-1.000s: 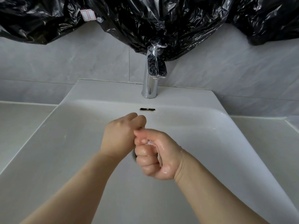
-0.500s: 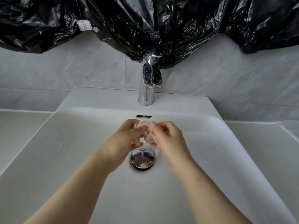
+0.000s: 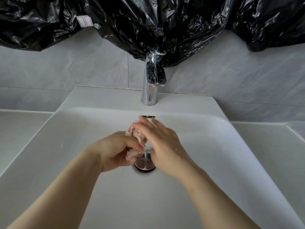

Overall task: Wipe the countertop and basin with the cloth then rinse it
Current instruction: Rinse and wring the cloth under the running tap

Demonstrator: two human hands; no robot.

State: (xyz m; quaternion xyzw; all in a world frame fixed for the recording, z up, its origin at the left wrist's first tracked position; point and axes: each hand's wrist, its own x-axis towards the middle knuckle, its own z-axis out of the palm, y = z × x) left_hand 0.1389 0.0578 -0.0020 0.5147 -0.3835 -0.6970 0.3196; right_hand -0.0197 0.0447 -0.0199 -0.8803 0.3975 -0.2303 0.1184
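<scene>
Over the basin [image 3: 214,146] my left hand [image 3: 118,151] grips the pink cloth [image 3: 134,132], my right hand [image 3: 163,146] presses it flat-fingered; the red-edged label [image 3: 84,21] above is unreadable.

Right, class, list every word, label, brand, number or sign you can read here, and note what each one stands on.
No readable text anywhere in this view.
Sticker on the black plastic sheet: two red-bordered white panels, no writing visible on them.
Tap, drain plug and cloth: no brand or marking to be seen.
</scene>
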